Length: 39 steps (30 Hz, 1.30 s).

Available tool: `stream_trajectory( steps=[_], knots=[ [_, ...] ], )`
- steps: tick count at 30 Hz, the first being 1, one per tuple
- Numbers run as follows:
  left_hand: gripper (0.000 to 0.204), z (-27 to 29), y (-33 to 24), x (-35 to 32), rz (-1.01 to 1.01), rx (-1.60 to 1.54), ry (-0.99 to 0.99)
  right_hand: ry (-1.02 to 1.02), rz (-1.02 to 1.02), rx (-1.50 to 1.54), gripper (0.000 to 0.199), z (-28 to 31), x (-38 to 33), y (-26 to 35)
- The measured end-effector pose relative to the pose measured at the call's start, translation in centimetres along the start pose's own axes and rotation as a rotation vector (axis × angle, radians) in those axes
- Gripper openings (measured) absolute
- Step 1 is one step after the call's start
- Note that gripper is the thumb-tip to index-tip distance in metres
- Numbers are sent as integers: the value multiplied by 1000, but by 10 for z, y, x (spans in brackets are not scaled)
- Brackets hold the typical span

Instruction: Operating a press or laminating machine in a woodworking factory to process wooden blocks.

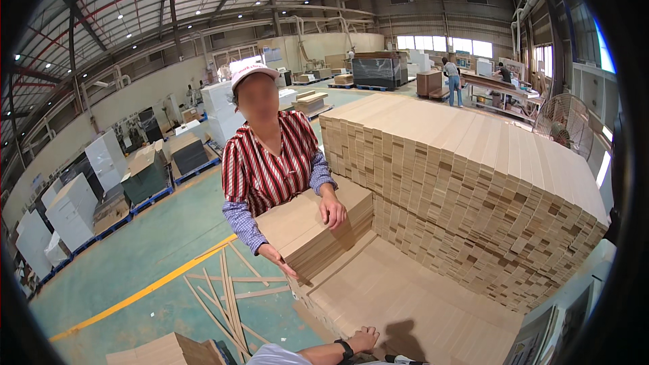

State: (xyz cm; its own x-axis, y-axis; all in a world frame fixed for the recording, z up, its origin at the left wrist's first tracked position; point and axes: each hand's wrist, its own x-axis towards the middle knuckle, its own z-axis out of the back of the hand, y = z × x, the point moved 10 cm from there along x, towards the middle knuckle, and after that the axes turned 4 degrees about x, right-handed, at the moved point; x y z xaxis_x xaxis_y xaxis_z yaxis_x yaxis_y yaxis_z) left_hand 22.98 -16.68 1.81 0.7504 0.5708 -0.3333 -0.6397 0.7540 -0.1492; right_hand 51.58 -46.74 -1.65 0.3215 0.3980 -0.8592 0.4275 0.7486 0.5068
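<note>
My left hand (365, 339), with a dark watch (346, 349) on the wrist, rests on the low layer of tan boards (433, 297) at the bottom. Its fingers are slightly bent and lie on the board surface, holding nothing that I can see. My right hand is not in view. Across from me a co-worker in a striped shirt (270, 159) stands at a short stack of boards (318, 220). One of the co-worker's hands (332, 208) lies on top of that stack; the other (277, 259) touches its left side.
A tall block of stacked narrow boards (473, 189) rises at the right. Loose thin strips (230, 290) lie on the green floor beside a yellow line (145, 288). A cardboard-coloured stack (162, 351) stands at lower left, a large fan (564, 122) at far right.
</note>
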Motion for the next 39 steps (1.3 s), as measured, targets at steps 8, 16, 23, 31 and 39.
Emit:
stream_trajectory(
  steps=[8,16,23,31,39],
  knots=[
    [42,1,0,-1,-30,74,-90,-60,101,12,26,-6,-19,22],
    [36,5,0,-2,-58,89,-210,-86,163,97,26,-7,-24,26],
    [38,0,-3,0,-43,66,-37,-89,129,-40,29,8,1,7],
    [48,-5,3,1,-43,21,-49,-57,105,10,27,4,6,7],
    [52,-18,9,8,-16,28,-74,-4,83,-35,30,-6,-15,18]
  ],
)
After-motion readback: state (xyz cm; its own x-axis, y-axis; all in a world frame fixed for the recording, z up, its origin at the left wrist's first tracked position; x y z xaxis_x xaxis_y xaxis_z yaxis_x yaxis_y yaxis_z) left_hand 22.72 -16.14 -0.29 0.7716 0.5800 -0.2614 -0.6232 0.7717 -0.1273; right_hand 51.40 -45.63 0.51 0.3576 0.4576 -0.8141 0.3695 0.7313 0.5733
